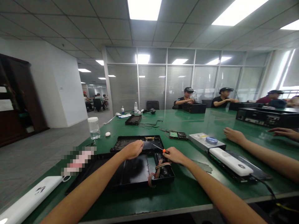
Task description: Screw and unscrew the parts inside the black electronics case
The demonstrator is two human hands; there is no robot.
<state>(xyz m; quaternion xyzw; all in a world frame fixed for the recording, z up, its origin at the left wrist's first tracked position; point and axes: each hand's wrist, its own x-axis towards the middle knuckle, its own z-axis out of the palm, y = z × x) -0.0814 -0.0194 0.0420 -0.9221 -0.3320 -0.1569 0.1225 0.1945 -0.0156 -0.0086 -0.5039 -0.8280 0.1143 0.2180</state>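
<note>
In the head view my right hand (176, 155) grips a screwdriver (164, 151) by its orange and dark handle, the thin shaft pointing left and away from me. My left hand (133, 150) has its fingers pinched together above a black casing; whatever they hold is too small or hidden. Beneath both hands lies an open black plastic case (134, 171), with striped ribbon cables (161, 169) bundled in its right part. Just behind it is a shallow black cover (119, 143) with a brass-coloured strip near its far edge. The screwdriver's tip is over this cover, and contact cannot be made out.
A circuit board with a green part (177, 135) and a grey metal box (202, 140) carrying a blue tape roll (212, 140) lie to the right. White power banks (230, 161) (32, 199) flank me. A lidded jar (93, 129) stands left. Another person's hands (234, 136) reach in from the right.
</note>
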